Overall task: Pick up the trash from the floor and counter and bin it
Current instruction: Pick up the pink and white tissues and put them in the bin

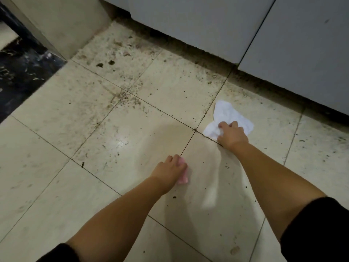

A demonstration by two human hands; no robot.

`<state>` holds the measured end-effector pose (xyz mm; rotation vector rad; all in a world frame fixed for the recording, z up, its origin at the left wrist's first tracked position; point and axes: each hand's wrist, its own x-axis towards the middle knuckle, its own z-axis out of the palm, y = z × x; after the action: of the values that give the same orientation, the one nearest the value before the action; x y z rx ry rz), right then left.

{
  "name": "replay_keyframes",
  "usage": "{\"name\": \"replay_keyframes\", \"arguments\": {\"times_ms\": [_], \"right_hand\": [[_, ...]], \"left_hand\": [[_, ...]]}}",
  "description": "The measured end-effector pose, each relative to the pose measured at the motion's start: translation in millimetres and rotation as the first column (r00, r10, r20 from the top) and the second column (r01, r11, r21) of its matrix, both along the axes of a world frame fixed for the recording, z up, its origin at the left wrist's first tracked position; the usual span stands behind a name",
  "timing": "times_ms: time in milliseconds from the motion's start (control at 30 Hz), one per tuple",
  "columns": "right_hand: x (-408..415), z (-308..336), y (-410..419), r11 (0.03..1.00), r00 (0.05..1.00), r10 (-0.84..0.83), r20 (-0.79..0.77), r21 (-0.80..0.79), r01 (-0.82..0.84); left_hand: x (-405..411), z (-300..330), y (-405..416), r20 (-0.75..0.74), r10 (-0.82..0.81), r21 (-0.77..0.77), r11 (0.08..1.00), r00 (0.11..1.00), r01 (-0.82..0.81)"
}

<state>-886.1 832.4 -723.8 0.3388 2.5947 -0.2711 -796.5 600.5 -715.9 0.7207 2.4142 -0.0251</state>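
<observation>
A crumpled white paper tissue [225, 115] lies on the beige tiled floor [75, 120] near the base of the grey cabinets. My right hand [231, 136] rests on its near edge, fingers curled into the paper. My left hand [168, 170] is lower and to the left, fingers closed over a small pink item [182, 177] that sticks out beneath the palm. Most of the pink item is hidden by the hand. No bin is in view.
Grey cabinet fronts [283, 44] run along the top right, with dark grime along their base. Crumbs and dirt specks [105, 63] scatter over the tiles. A beige wall corner [66, 25] and a black marble strip [20, 72] stand at the upper left.
</observation>
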Motion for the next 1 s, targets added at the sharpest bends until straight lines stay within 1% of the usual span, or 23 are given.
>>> {"name": "replay_keyframes", "arguments": {"times_ms": [100,200,300,433,500,600,733,867,933,1000], "right_hand": [[15,-2,-23,0.994,1.000,-0.008,0.028,-0.106,0.011],[30,6,-61,0.986,0.998,0.057,0.026,-0.159,-0.052],[36,37,-116,0.957,0.990,0.133,-0.046,-0.254,-0.141],[43,97,-208,0.883,0.932,0.307,-0.191,-0.309,-0.354],[51,133,-261,0.835,0.886,0.372,-0.277,-0.316,-0.450],[73,189,-349,0.765,0.798,0.469,-0.379,-0.277,-0.582],[120,243,-481,0.640,0.661,0.572,-0.486,-0.241,-0.730],[185,273,-621,0.492,0.505,0.671,-0.543,-0.183,-0.851],[222,280,-688,0.423,0.462,0.674,-0.576,-0.211,-0.881],[260,276,-751,0.336,0.394,0.705,-0.590,-0.212,-0.918]], "left_hand": [[11,6,-9,0.072,0.149,0.065,0.986,0.986,-0.154],[20,21,-38,0.067,0.261,0.152,0.951,0.963,-0.268],[27,42,-92,-0.017,0.394,0.225,0.897,0.919,-0.380],[45,79,-191,-0.134,0.570,0.287,0.805,0.810,-0.519],[59,104,-245,-0.191,0.639,0.322,0.758,0.745,-0.567],[89,145,-327,-0.276,0.714,0.388,0.695,0.644,-0.605],[146,195,-442,-0.400,0.750,0.451,0.662,0.527,-0.599],[219,235,-565,-0.463,0.783,0.467,0.614,0.416,-0.637],[259,246,-624,-0.482,0.803,0.469,0.574,0.350,-0.671],[301,247,-678,-0.488,0.818,0.438,0.530,0.303,-0.726]]}}
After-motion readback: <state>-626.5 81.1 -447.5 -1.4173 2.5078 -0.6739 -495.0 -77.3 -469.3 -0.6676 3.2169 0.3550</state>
